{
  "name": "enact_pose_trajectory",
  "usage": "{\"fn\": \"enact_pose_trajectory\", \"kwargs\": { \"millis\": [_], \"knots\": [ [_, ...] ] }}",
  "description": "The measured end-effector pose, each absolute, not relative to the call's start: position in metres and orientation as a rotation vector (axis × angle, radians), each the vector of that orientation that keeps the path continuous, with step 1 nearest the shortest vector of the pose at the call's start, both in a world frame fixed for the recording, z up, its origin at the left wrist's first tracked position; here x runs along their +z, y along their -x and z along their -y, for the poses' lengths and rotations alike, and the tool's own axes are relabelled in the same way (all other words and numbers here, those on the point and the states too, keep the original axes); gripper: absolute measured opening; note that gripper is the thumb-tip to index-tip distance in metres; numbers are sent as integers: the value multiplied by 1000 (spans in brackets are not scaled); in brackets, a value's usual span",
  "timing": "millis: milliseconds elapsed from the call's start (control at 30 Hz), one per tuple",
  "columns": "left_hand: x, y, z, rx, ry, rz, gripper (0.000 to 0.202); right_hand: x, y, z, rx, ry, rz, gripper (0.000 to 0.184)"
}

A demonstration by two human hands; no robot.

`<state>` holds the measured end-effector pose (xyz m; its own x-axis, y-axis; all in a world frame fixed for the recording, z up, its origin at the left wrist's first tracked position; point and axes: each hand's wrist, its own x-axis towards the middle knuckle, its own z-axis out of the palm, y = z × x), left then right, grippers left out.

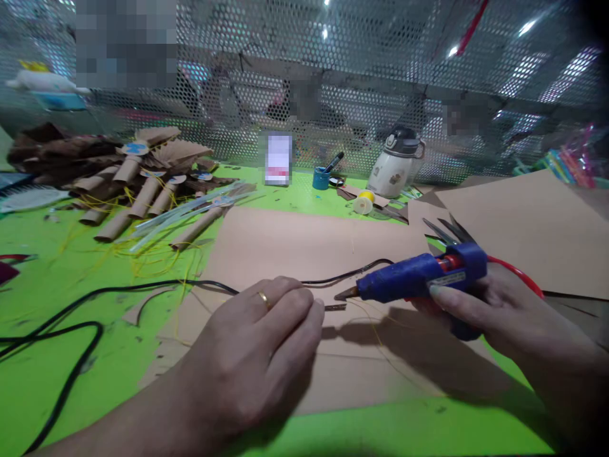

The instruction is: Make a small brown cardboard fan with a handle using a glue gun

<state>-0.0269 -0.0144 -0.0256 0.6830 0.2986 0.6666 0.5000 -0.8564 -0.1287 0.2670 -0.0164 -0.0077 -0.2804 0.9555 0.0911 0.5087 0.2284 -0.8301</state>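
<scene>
My right hand [504, 311] is wrapped round a blue hot glue gun [404, 278] with a red trigger, its nozzle pointing left. Just below the nozzle tip, a thin dark strip [337, 307] pokes out from the fingertips of my left hand [266, 343], which is closed, palm down, with a ring on one finger. Most of that strip is hidden under my fingers. Beneath both hands lies a sheet of brown paper [304, 241]. A thin yellow thread [375, 330] trails over the sheet below the glue gun.
Rolled brown paper tubes [143, 198] with pleated fans and yellow threads are heaped at left, beside clear glue sticks [185, 212]. A black cord [114, 289] crosses the green table. Behind stand a phone [277, 158], a blue pot [321, 179], a thread spool [364, 203] and a bottle [392, 168].
</scene>
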Motion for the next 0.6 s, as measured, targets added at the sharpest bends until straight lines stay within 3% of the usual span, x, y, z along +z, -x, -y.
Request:
{"fn": "enact_pose_trajectory", "kwargs": {
  "millis": [233,600],
  "knots": [
    [-22,25,16,-946,2617,621,22,-6,-266,16,938,1311,1840,17],
    [-21,25,17,-971,2640,659,26,-7,-266,15,969,1388,1788,24]
  ]
}}
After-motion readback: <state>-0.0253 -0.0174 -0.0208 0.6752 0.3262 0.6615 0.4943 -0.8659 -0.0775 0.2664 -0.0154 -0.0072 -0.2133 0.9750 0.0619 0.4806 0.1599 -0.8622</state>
